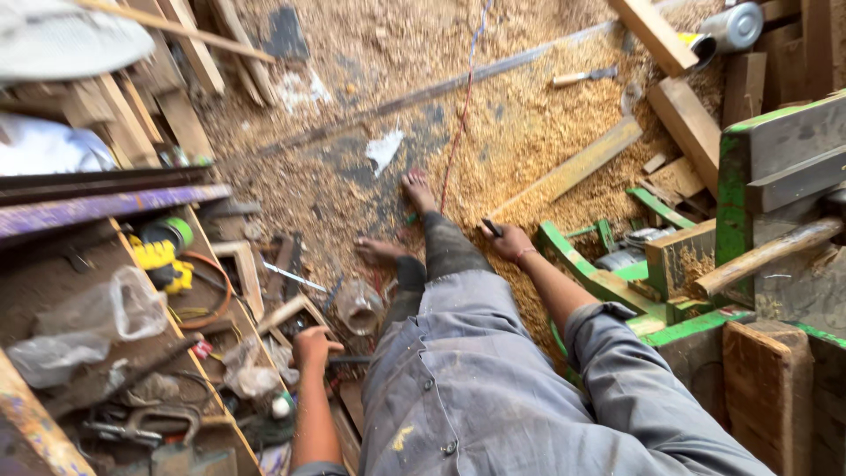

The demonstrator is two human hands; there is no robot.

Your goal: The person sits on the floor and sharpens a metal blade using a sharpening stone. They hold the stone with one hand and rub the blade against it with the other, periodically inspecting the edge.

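Down at seven o'clock, the left hand (313, 345) is curled around a dark rod (351, 360) amid cluttered tools; the right hand (509, 240) pinches a dark marker (491, 228), sawdust-covered floor (493, 132) beyond.

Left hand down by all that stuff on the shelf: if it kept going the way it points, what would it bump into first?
The left hand points toward the clear glass jar, so probably that first, though depth is hard to judge.
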